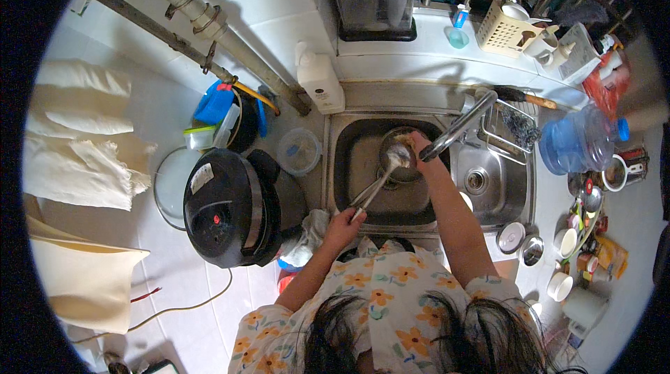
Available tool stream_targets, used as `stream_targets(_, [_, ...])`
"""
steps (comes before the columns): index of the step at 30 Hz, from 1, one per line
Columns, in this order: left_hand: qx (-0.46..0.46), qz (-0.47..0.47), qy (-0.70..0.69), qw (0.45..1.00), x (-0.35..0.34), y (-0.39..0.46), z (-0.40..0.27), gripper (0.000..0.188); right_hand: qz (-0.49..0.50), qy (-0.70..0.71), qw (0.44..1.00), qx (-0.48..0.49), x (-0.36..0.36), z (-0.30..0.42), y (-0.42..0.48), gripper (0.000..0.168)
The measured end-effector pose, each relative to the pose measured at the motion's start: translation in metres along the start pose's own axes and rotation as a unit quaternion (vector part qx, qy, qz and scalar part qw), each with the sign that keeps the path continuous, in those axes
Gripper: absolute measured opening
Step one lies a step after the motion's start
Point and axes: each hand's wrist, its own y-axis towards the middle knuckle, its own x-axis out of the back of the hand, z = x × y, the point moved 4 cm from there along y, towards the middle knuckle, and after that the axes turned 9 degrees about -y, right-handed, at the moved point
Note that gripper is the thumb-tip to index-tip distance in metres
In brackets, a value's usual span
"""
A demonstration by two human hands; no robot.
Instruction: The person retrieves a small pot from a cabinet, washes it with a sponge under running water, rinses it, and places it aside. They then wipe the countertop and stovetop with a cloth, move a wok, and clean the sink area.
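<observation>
My left hand (345, 227) is closed around the thin handle ends of long-handled kitchen utensils (378, 183), at least two, at the near edge of the large sink basin (356, 149). The shiny heads of the utensils point away from me, over a round metal bowl or pot (388, 139) in the basin. My right hand (419, 148) reaches down beside those heads, partly behind the chrome faucet spout (460, 125). Its fingers are close to the utensil heads and the bowl. Whether they grip anything is too blurred to make out.
A smaller sink bowl (497, 191) adjoins on the right, with a wire rack (505, 133) behind it. A black rice cooker (225, 206) stands left. A white pump bottle (320, 83) is behind. A large blue water bottle (576, 138) lies at the right.
</observation>
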Motion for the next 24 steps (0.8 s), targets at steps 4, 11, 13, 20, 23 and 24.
stream_targets(4, [0.047,0.009,-0.018,0.999,-0.005,0.003,0.008,0.045,-0.236,-0.174,0.953,-0.077,-0.016,-0.023,-0.04,0.033])
stream_targets(11, [0.101,0.008,-0.019,0.995,-0.006,0.02,-0.005,0.046,-0.322,-0.437,0.818,0.192,-0.053,0.085,-0.085,0.014])
stream_targets(13, [0.072,0.011,0.007,0.997,-0.01,0.022,-0.009,0.045,-0.276,-0.445,0.809,0.267,-0.053,0.098,-0.081,0.015])
stream_targets(20, [-0.02,-0.045,-0.029,0.998,-0.02,0.028,-0.002,0.042,-0.041,-0.571,0.753,0.323,-0.117,0.088,-0.133,0.013])
stream_targets(23, [0.03,-0.016,-0.021,0.999,-0.021,0.03,0.005,0.04,-0.025,-0.588,0.745,0.315,-0.118,0.091,-0.133,0.013])
stream_targets(24, [0.031,-0.011,-0.001,0.999,-0.019,0.027,-0.001,0.04,-0.023,-0.647,0.7,0.303,-0.105,0.089,-0.118,0.013])
